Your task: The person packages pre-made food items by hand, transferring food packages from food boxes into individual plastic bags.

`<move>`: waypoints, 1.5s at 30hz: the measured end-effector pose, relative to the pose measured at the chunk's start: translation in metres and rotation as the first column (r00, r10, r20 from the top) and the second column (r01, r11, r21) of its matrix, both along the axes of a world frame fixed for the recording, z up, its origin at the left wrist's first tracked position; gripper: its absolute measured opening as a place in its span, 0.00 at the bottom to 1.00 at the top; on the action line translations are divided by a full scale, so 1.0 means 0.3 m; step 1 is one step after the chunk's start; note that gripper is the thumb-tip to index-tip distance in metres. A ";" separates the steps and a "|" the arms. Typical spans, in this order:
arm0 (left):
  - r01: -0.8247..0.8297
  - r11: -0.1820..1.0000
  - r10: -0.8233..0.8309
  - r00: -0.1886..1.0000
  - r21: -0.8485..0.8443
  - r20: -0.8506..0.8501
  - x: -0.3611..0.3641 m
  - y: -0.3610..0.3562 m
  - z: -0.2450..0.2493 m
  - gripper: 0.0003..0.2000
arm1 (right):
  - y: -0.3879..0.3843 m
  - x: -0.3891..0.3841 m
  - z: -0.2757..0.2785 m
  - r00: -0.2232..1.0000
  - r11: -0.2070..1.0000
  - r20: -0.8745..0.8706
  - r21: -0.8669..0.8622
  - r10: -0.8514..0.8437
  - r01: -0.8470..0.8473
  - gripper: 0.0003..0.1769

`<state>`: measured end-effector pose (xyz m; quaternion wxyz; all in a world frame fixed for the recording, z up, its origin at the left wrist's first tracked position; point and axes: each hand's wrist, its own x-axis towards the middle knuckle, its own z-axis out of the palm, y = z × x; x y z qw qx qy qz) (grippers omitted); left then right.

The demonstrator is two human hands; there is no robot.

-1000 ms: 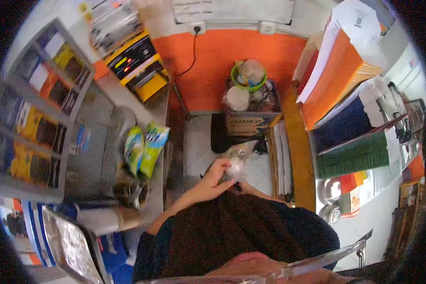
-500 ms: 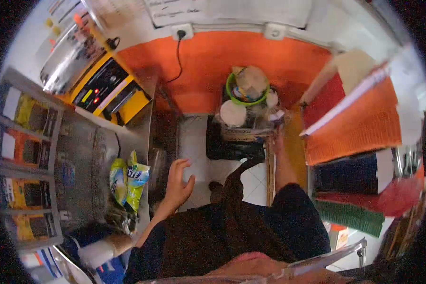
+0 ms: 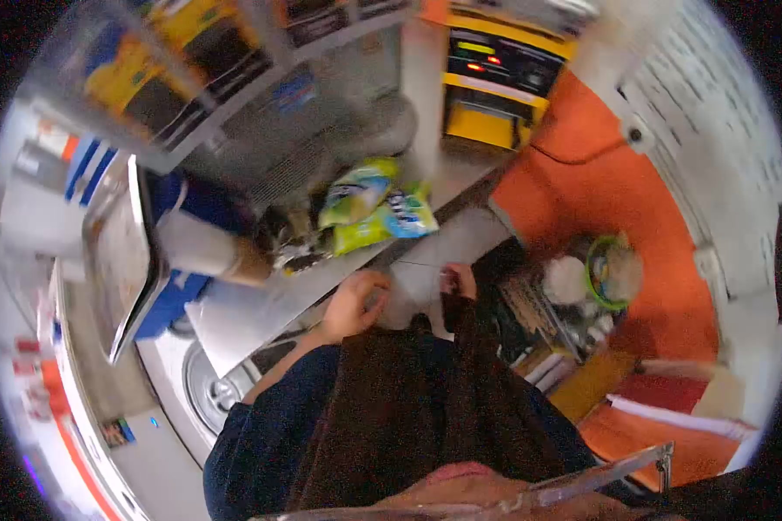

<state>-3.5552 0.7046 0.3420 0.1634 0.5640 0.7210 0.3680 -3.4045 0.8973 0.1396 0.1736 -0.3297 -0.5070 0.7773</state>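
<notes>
My left hand [image 3: 356, 304] is at the centre, its fingers loosely curved with a gap to the thumb and nothing visible between them. It is just below the green and blue packets [image 3: 378, 208] on the metal counter. To its right, my right hand [image 3: 462, 281] shows only in part, beside dark brown cloth [image 3: 460, 347]; blur hides whether its fingers hold any of it. A green-rimmed basket [image 3: 593, 276] with things in it and a round white object [image 3: 565, 280] stand farther right.
A yellow and black machine [image 3: 487, 122] with red lights is at the top. The left side has a metal tray [image 3: 154, 260], a paper-like roll or cup [image 3: 195, 246] and a round metal basin [image 3: 202, 382]. Orange folders [image 3: 613, 427] lie at lower right.
The view has swung to the left, so the packets and machine now sit nearer the centre. My right hand has come back from beside the stacked things to near my left hand.
</notes>
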 end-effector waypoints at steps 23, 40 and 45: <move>-0.499 0.822 0.431 0.860 -0.276 -0.273 -0.516 -0.229 -0.294 0.45 | -0.388 -0.890 0.550 0.449 -0.480 0.894 0.397 0.008 -0.782 0.56; -0.386 0.921 0.379 0.919 -0.049 -0.111 -0.421 -0.461 -0.249 0.45 | -0.448 -0.777 0.458 0.798 0.774 -0.106 0.348 0.593 -0.529 0.46; -0.402 0.894 0.420 0.906 -0.196 0.058 -0.463 -0.495 -0.279 0.49 | -0.540 -0.832 0.432 0.829 0.304 0.522 0.771 0.200 -0.559 0.53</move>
